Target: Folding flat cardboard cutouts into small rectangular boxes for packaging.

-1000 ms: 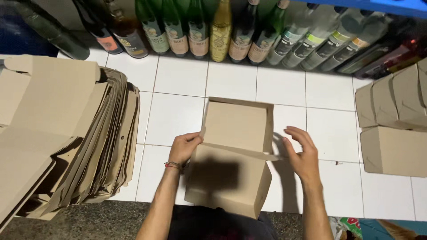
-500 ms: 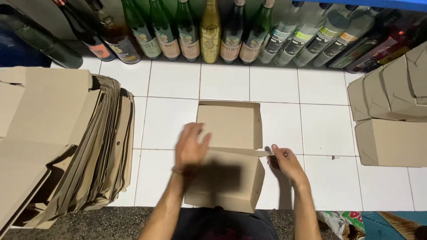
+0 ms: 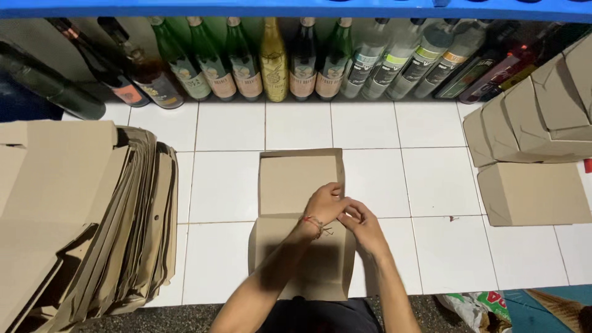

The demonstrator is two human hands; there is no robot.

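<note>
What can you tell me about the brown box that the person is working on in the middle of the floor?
The cardboard box is plain brown, thin card, partly folded. It lies on the white tiled floor in front of the person. Its far part forms an open shallow tray with low raised walls; its near part is a flat panel reaching towards the person. The left hand and right hand meet at the tray's right near corner, forearms crossing over the panel.

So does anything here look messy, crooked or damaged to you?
Nothing looks damaged or spilled. The stack of flat cardboard sheets on the left is splayed unevenly rather than squared. The half-folded box under the left hand and right hand looks intact.
</note>
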